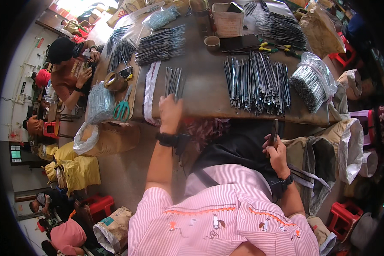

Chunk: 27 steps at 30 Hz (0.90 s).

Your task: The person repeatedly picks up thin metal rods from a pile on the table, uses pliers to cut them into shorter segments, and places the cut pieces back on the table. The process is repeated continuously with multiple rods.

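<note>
On the brown table, my left hand [170,112] is at the near end of a small row of thin metal strips [173,81]. Motion smears its fingers, so whether they grip any strip cannot be told. My right hand [277,154] is lower, over my lap by the table's near edge. Its fingers are closed round a dark, narrow hand tool [274,130] that points up; its exact kind is unclear. A wide pile of dark metal strips [257,83] lies on the table ahead of this hand. Beside the small row runs a white strip [150,91] with a dark stripe.
Nearby are teal-handled scissors [122,109], a tape roll [114,80], a bagged bundle [100,102] and a plastic-wrapped bundle [313,81]. Yellow-handled pliers [266,46], a cup [212,43] and a pale bin [227,21] stand farther back. A person [68,70] works at left; sacks [115,138] flank me.
</note>
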Each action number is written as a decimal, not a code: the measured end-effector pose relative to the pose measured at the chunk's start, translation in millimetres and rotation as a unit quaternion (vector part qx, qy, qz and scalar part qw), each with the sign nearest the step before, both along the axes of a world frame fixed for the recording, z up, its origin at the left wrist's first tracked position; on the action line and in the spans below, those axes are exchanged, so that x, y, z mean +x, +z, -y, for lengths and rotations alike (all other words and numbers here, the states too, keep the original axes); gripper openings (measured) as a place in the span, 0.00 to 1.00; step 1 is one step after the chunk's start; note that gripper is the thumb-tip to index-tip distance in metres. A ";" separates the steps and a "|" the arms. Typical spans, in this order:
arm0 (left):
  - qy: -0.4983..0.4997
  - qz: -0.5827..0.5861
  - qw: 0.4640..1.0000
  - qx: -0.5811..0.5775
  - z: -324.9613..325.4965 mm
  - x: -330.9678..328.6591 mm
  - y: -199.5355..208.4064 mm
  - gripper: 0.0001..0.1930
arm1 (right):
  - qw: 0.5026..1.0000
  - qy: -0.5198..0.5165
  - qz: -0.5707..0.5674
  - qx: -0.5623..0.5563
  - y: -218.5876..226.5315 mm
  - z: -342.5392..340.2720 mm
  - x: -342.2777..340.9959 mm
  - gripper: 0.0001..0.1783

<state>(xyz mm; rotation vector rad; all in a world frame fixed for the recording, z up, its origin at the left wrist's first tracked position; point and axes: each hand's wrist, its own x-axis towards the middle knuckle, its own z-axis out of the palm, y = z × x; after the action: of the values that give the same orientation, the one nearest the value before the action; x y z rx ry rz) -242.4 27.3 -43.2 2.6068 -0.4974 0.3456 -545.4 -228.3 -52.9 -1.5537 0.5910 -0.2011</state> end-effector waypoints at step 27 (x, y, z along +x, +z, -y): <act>-0.580 0.182 0.692 -0.390 76.5 -189.2 234.9 0.07 | 0.997 0.067 -0.023 0.025 -1.2 -30.8 0.4 0.14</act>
<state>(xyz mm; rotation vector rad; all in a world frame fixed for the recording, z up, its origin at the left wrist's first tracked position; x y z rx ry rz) -431.6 -49.2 191.6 1.0279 -1.5678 0.4616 -545.0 -197.4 -54.1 -1.5451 0.5219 -0.0497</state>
